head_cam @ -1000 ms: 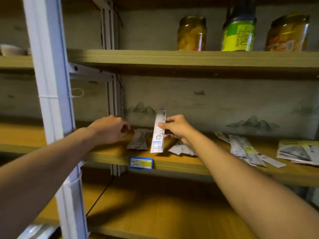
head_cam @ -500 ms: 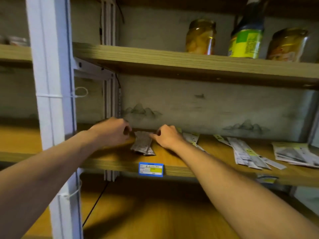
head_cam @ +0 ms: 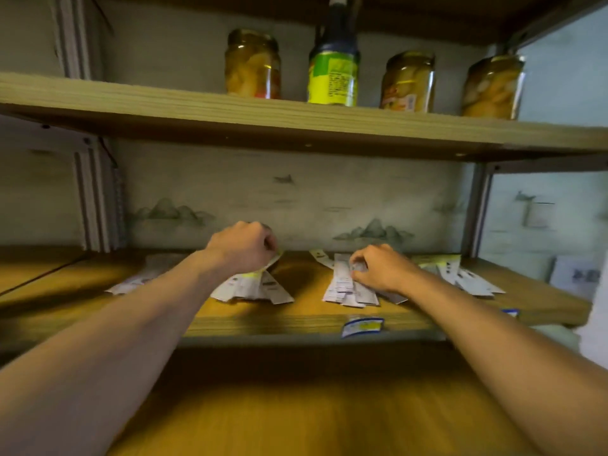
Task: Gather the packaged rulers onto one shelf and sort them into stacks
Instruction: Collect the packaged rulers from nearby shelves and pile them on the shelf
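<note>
Packaged rulers lie in several loose piles on the middle wooden shelf (head_cam: pixel 296 320). My left hand (head_cam: pixel 243 248) is curled over the second pile (head_cam: pixel 253 289) and pinches a yellow-edged packet (head_cam: pixel 274 261) at its far end. On the third pile (head_cam: pixel 345 286), my right hand (head_cam: pixel 378 269) pinches the top packet between thumb and fingertips. Another flat pile (head_cam: pixel 138 278) lies at the far left, partly behind my left forearm. A further pile with yellow headers (head_cam: pixel 460 274) spreads to the right of my right hand.
The upper shelf (head_cam: pixel 296 123) carries three glass jars (head_cam: pixel 252 64) and a green-labelled bottle (head_cam: pixel 333 74). A blue and yellow price tag (head_cam: pixel 362 325) is clipped to the middle shelf's front edge. Metal uprights (head_cam: pixel 95 199) stand at the left and right. The lower shelf (head_cam: pixel 296 419) is bare wood.
My right hand laid down the ruler packet it held upright, then shifted right to another pile. My left hand also moved right onto a different pile. The view swung right.
</note>
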